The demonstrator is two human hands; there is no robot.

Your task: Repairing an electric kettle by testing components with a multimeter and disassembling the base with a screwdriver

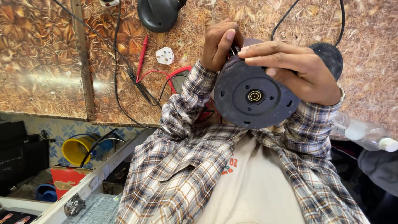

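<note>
Round dark grey plastic kettle base (253, 97) is held up close to the camera, above the desk (41, 62) edge and in front of the person's chest. It is a flat disc, matte and slightly dusty. The face turned to the camera has a raised inner ring, small slots near the rim, and a brass-coloured concentric connector at its centre.

Left hand (221, 43) grips the upper left edge of the base, fingers curled tight, thumb pointing up. What sits under the fingers is hidden; red and black wires show there. Right hand (300, 70) clamps the top right of the base, fingers (265, 56) laid flat over the rim, thumb tip pressed on the face. Both sleeves are plaid flannel, soft weave, over a beige shirt.

The desk has a glossy laminate with a brown leaf pattern. On it lie a white three-pin plug (165, 55), a red multimeter probe (142, 58) with thin red and black leads, a black rounded appliance body (159, 14) at the top, and a black disc (329, 56) behind the right hand. A clear plastic bottle (365, 135) with a white cap lies to the right. A yellow plastic tub (76, 149) sits lower left.
</note>
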